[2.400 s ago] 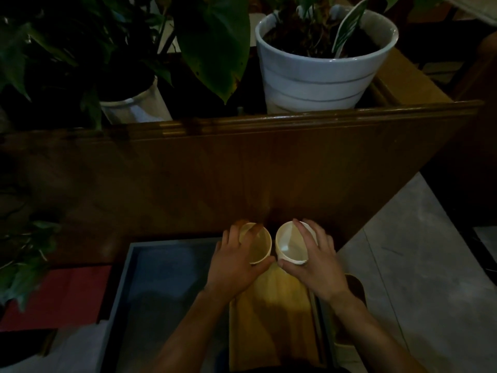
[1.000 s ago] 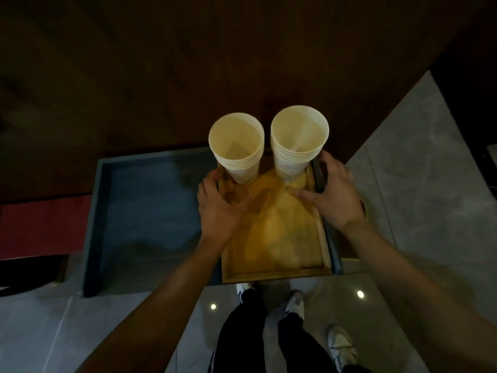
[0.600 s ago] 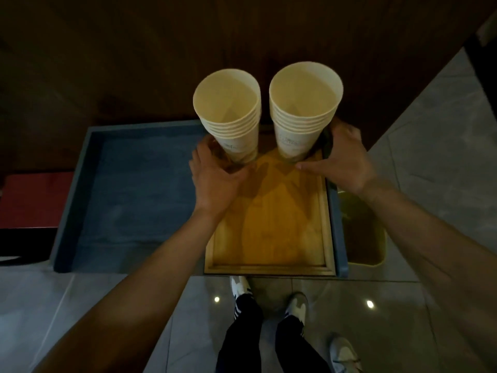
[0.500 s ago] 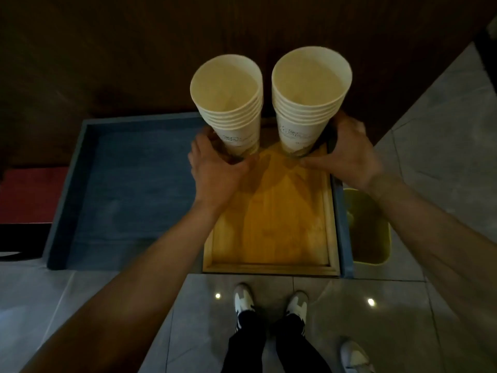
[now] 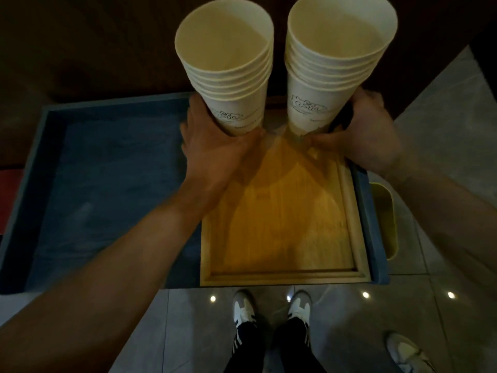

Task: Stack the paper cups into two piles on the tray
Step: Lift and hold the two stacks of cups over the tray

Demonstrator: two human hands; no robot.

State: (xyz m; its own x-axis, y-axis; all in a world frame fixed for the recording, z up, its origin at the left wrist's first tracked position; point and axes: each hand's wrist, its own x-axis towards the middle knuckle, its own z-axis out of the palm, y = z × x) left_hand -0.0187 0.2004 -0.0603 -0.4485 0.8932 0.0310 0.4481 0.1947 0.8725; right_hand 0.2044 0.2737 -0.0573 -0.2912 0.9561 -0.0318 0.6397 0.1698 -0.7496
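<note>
My left hand [image 5: 215, 146] wraps the left cup stack [image 5: 228, 65]; my right hand [image 5: 363, 135] grips the right cup stack [image 5: 330, 57], both above the wooden tray [image 5: 282, 275].

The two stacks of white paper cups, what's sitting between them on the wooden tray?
Nothing: the head view shows only a narrow gap of bare wooden tray between the left stack and right stack.

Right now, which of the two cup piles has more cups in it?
The right pile, held by the right hand, shows about six rims; the left pile shows about five.
</note>
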